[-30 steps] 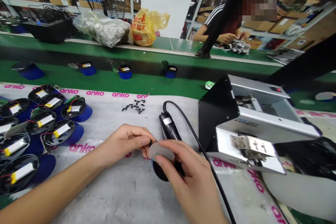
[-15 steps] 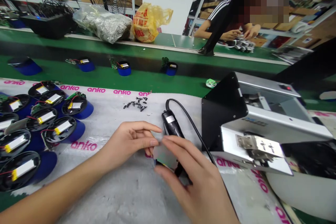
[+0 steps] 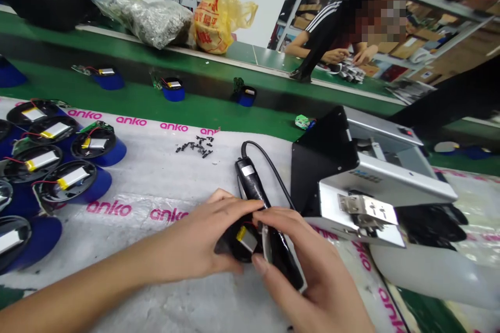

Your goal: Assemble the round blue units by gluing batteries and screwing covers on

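My left hand (image 3: 203,242) is closed round a black round shell (image 3: 238,242) that lies on the plastic-covered table, with a silver and yellow battery (image 3: 247,238) showing inside it. My right hand (image 3: 312,276) pinches a thin translucent disc (image 3: 267,244), held edge-on against the right side of the shell. A black electric screwdriver (image 3: 250,182) with its cable lies just behind both hands, touching the shell's far side.
A grey and black machine (image 3: 371,177) stands to the right. Small black screws (image 3: 197,146) lie behind the screwdriver. Several blue-based shells with batteries (image 3: 70,179) crowd the left. Beyond is a green conveyor (image 3: 219,112) carrying blue units, and a seated person (image 3: 332,36) works at the far side.
The disc has turned from flat-facing to edge-on and dropped against the black shell. My left hand has moved from pinching the disc to gripping the shell. The view has shifted down.
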A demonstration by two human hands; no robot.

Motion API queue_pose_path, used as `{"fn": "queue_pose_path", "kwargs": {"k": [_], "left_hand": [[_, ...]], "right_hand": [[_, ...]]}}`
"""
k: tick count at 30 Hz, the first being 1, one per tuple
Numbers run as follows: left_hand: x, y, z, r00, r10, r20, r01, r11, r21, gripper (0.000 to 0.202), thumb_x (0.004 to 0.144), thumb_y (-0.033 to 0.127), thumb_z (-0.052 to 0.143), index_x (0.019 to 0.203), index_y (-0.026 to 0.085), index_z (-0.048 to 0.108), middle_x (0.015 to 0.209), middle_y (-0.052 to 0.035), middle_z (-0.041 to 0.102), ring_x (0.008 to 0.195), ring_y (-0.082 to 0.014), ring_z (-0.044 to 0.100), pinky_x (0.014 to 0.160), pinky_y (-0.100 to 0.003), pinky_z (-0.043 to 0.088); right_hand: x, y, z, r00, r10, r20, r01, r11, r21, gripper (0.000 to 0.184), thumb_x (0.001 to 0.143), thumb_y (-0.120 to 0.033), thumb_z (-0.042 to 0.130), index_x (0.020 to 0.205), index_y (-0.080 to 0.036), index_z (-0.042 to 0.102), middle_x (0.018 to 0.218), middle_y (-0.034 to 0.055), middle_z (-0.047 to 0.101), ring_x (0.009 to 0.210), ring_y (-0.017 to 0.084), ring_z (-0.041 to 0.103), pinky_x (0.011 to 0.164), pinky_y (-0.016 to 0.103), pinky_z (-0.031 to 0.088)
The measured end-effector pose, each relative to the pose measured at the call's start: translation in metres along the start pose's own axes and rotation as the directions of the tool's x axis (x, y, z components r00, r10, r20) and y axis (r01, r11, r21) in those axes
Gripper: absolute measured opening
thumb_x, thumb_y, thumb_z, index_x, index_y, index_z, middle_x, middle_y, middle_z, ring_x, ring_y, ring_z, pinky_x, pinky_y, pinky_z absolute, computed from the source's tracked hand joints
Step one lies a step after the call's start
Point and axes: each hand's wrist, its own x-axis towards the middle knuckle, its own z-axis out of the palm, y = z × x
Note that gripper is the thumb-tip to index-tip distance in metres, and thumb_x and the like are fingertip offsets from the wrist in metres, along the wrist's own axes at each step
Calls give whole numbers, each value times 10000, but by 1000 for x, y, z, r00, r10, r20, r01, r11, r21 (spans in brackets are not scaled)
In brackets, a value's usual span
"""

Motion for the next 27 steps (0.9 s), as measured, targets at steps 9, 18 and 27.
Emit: {"fn": "queue_pose_path", "kwargs": {"k": [9, 18, 27], "left_hand": [[3, 2, 12, 965, -259, -33, 243, 938, -249, 725, 689, 175, 841, 1347, 335, 582, 1331, -34, 534, 930, -213, 684, 713, -309, 587], [8, 5, 9, 871, -474, 130, 449, 660, -602, 459, 901, 468, 623, 1285, 218, 606, 831, -37, 730, 578, -146, 685, 599, -280, 590], [11, 14, 24, 883, -464, -65, 378, 788, -487, 265, 887, 332, 628, 1125, 238, 694, 806, 19, 693, 472, -87, 580, 445, -187, 481]], "right_hand": [[-38, 14, 26, 989, 85, -121, -98, 990, -104, 401, 895, -293, 655, 1275, -319, 531, 1191, 14, 643, 1127, 183, 621, 967, 282, 541], [-36, 21, 14, 998, 50, -27, -53, 993, -104, 448, 910, -327, 653, 1329, -292, 496, 1189, 43, 654, 1066, 178, 666, 852, 236, 586], [-20, 11, 6, 985, -164, 48, 171, 945, -278, 405, 964, -245, 570, 1365, -243, 515, 1203, 70, 616, 1110, 157, 617, 952, 222, 555]]}}
